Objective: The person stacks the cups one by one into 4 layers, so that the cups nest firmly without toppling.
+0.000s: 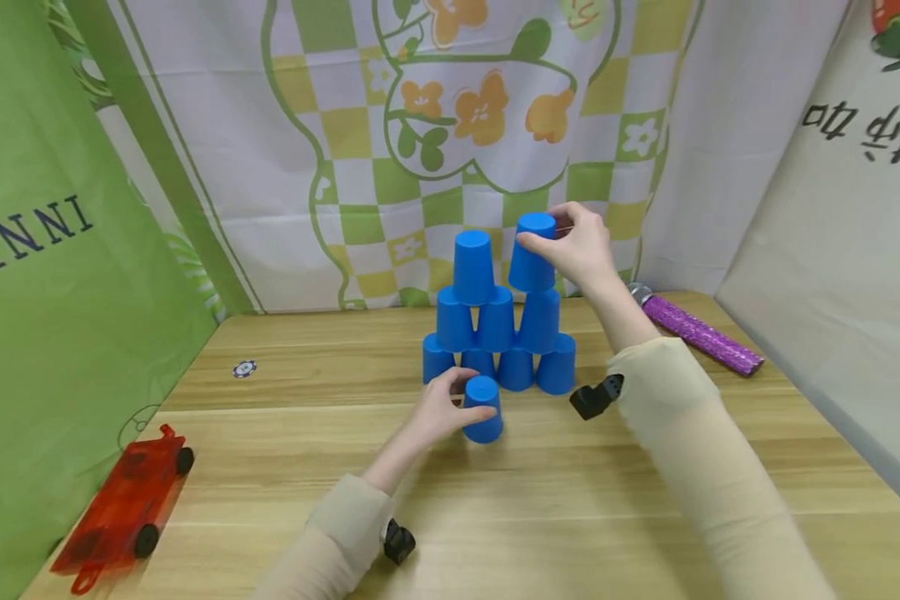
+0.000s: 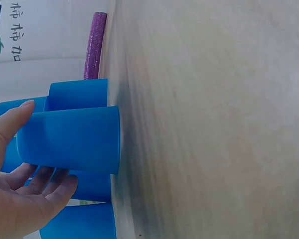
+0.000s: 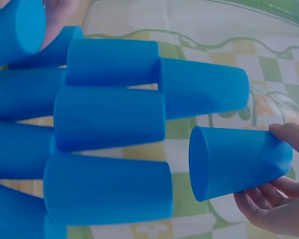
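Observation:
Upside-down blue cups form a stacked pyramid on the wooden table: a bottom row of several (image 1: 556, 367), a middle row of three (image 1: 453, 321), and one upper cup (image 1: 473, 268) on the left. My right hand (image 1: 587, 248) grips another blue cup (image 1: 529, 265) near its base, mouth down; the right wrist view shows a gap between this held cup (image 3: 239, 162) and the middle row. In front of the pyramid, my left hand (image 1: 437, 412) holds a separate blue cup (image 1: 483, 425), thumb on one side and fingers on the other. Its rim is right at the tabletop.
A microphone with a purple glittery handle (image 1: 701, 333) lies at the right back of the table (image 1: 540, 517). On the left are a red toy vehicle (image 1: 123, 500) with black wheels and a small round chip (image 1: 244, 368). A patterned curtain (image 1: 345, 167) hangs right behind the pyramid.

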Available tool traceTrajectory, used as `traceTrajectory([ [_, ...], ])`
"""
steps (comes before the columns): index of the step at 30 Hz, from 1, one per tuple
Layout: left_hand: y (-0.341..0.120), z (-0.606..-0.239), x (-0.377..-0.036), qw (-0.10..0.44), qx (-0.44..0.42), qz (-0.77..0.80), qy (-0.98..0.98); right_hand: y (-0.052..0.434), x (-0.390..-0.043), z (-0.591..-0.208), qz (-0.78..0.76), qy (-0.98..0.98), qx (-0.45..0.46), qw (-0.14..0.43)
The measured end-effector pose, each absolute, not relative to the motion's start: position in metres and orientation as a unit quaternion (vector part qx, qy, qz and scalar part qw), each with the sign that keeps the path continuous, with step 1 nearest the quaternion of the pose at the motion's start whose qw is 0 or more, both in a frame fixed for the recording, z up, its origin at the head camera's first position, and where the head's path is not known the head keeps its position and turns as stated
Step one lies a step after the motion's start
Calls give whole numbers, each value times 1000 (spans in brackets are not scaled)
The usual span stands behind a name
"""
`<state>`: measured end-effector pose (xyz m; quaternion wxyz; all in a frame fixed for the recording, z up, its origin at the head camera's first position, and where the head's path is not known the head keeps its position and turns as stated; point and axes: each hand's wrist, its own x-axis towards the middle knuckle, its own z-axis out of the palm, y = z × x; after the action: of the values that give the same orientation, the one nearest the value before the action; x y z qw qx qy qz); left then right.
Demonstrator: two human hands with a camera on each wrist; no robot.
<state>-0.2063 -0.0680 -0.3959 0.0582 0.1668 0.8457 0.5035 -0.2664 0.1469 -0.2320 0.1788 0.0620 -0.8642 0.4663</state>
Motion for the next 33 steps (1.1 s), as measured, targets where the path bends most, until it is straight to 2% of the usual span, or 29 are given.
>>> traceTrajectory([
  [17,-65,-401,-207,44,156,519,840,129,-273,-249,466,-870,39,153],
  [33,-65,-402,-206,47,150,532,832,128,-271,-255,474,-862,40,175],
])
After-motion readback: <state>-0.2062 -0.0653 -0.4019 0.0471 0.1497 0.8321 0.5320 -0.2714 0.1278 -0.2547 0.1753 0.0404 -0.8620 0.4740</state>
